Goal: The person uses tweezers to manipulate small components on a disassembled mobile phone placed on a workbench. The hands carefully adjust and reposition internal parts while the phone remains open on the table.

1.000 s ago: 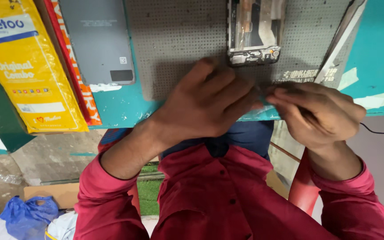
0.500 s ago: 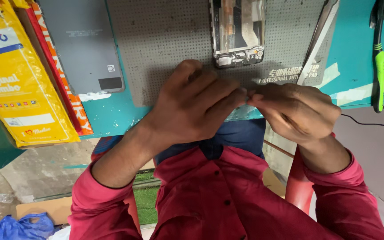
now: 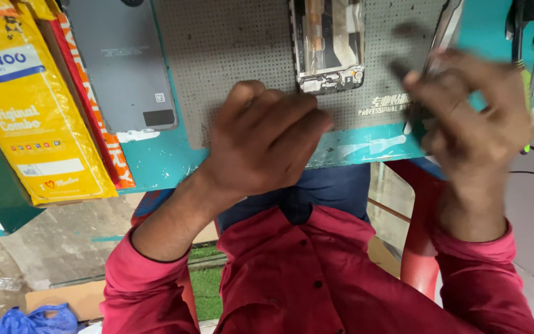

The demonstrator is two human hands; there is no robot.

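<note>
1. Far left, at 9 o'clock from the hands, a yellow packet (image 3: pixel 32 124) leans on the teal desk (image 3: pixel 168 161), with a thin red-and-orange box (image 3: pixel 97 124) tucked against its right side.
2. Next along lies a grey phone back cover (image 3: pixel 122 68), flat, overlapping the left edge of a grey perforated work mat (image 3: pixel 217 55).
3. The left hand (image 3: pixel 264 139) rests on the mat's near edge, its fingers (image 3: pixel 298 117) curled under in a loose fist. I cannot tell whether they hold anything.
4. At 1 o'clock from that hand, just beyond the knuckles, sits the opened phone (image 3: pixel 329 40), back off and insides showing, flat on the mat. Neither hand touches it.
5. I would judge it light and stiff, but fragile with its insides exposed. The safe hold looks to be the 2 long side edges of the frame, never the bared middle.
6. At 3 o'clock from the phone the right hand (image 3: pixel 471 111) is raised and blurred. Its fingers (image 3: pixel 428 86) look bunched narrow, perhaps on something thin and dark, but I cannot tell.
7. Far right, at 2 o'clock from that hand, screwdrivers (image 3: pixel 526 37) lie by the desk edge. A red chair (image 3: pixel 418 235) shows below, at 6 o'clock.
</note>
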